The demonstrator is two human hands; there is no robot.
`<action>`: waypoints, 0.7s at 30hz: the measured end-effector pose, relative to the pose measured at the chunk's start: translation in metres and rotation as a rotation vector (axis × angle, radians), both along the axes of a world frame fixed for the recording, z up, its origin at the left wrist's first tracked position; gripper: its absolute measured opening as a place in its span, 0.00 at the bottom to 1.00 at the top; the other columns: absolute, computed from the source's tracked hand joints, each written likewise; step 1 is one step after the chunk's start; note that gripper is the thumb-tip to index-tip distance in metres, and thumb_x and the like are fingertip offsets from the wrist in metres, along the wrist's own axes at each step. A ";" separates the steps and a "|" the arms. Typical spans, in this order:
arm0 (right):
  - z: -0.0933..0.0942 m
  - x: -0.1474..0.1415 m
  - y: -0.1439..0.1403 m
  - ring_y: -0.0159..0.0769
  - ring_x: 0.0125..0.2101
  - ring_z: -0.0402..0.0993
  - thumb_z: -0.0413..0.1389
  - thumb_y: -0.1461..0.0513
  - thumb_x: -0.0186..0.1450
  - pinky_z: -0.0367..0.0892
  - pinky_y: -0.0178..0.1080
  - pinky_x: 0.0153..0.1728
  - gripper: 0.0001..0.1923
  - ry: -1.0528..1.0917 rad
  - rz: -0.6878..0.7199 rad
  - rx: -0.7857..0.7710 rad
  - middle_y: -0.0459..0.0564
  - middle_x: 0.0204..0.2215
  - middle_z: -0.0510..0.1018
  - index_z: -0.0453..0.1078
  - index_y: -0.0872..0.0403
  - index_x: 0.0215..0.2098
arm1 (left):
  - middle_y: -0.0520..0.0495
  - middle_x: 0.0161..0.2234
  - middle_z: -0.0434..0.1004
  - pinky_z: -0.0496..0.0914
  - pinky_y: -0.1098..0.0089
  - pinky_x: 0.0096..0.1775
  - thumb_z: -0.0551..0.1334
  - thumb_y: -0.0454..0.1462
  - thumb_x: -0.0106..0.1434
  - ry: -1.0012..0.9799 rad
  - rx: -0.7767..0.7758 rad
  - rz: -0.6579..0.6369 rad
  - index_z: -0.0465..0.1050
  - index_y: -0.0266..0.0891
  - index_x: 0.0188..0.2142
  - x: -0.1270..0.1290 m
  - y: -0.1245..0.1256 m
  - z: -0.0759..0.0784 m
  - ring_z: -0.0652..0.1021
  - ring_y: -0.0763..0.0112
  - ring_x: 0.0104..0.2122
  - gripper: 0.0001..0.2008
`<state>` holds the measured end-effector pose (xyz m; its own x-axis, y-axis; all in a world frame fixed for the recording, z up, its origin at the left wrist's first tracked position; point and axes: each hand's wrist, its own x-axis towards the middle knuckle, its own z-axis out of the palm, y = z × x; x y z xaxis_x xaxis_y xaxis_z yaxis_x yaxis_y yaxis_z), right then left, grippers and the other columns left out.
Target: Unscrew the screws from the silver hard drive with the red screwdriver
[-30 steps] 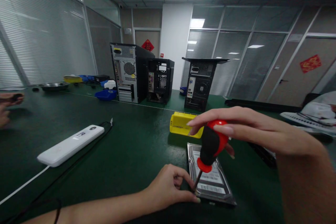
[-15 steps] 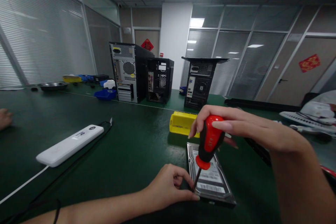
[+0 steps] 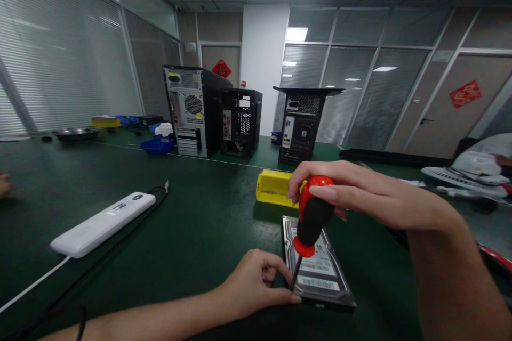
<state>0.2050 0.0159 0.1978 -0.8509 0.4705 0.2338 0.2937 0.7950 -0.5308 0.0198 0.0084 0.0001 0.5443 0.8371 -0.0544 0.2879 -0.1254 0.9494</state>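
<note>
Item, hard drive (image 3: 320, 272): we find it flat on the green tabletop (image 3: 192, 224), long axis running away from us, directly below both hands and just in front of a yellow box (image 3: 275, 187). Item, screwdriver (image 3: 310, 221): our right hand (image 3: 352, 192) is curled shut over its red and black handle from above, the shaft slanting down and to the left so the tip meets the drive's near left corner. Item, left hand (image 3: 256, 283): loosely closed, holding nothing, fingertips pressed against that same corner beside the tip, making it the nearer hand to the drive.
</note>
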 end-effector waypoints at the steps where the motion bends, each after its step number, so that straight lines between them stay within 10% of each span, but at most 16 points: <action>1: 0.000 0.001 -0.001 0.27 0.31 0.69 0.46 0.58 0.71 0.64 0.28 0.29 0.14 0.000 0.016 -0.015 0.47 0.35 0.74 0.69 0.57 0.46 | 0.62 0.15 0.48 0.43 0.72 0.23 0.72 0.44 0.49 0.000 0.008 -0.001 0.78 0.32 0.33 0.000 0.000 0.000 0.50 0.80 0.18 0.18; 21: -0.002 0.008 0.003 0.36 0.45 0.73 0.53 0.58 0.67 0.68 0.34 0.38 0.23 -0.071 -0.023 0.094 0.50 0.51 0.73 0.60 0.49 0.60 | 0.62 0.15 0.49 0.44 0.73 0.22 0.72 0.43 0.49 0.024 -0.013 0.005 0.78 0.32 0.34 0.001 0.001 -0.002 0.51 0.80 0.18 0.18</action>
<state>0.2131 0.0194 0.1955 -0.8562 0.4685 0.2178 0.3462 0.8332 -0.4312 0.0203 0.0095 -0.0015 0.5388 0.8388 -0.0789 0.3114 -0.1113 0.9437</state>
